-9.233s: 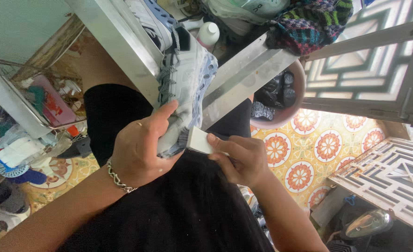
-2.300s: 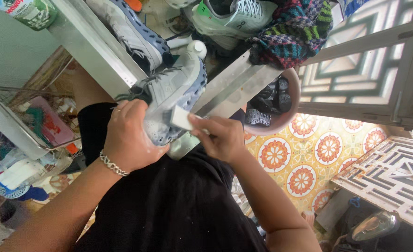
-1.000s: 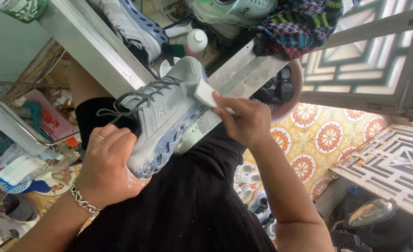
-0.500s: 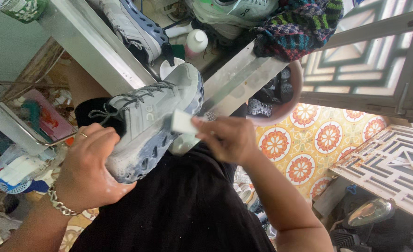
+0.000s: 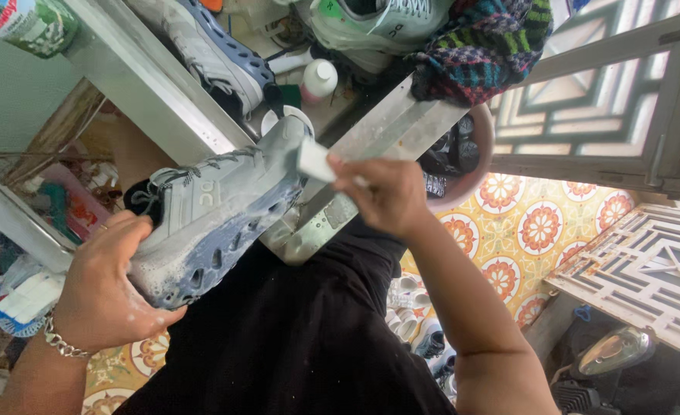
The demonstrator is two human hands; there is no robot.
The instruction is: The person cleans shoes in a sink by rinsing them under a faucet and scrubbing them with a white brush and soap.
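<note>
A grey running shoe (image 5: 217, 211) with a blue-grey sole and grey laces lies on its side over my lap, soapy at the heel. My left hand (image 5: 102, 288), wearing a ring and a chain bracelet, grips the heel end from below. My right hand (image 5: 378, 196) pinches a small white sponge block (image 5: 315, 162) and presses it against the toe end of the shoe. The toe rests near the corner of a steel sink (image 5: 163, 100).
Inside the sink lie another blue-soled shoe (image 5: 217, 54), a pale green shoe (image 5: 378, 23), a white bottle (image 5: 317, 77) and a knitted multicolour cloth (image 5: 486, 46). A pink basin (image 5: 463, 165) of dark items sits right of it. A wire rack (image 5: 17, 223) stands at left.
The shoe has been turned onto its side and lowered leftward in my left hand. The sponge has moved from the shoe's side up to its toe.
</note>
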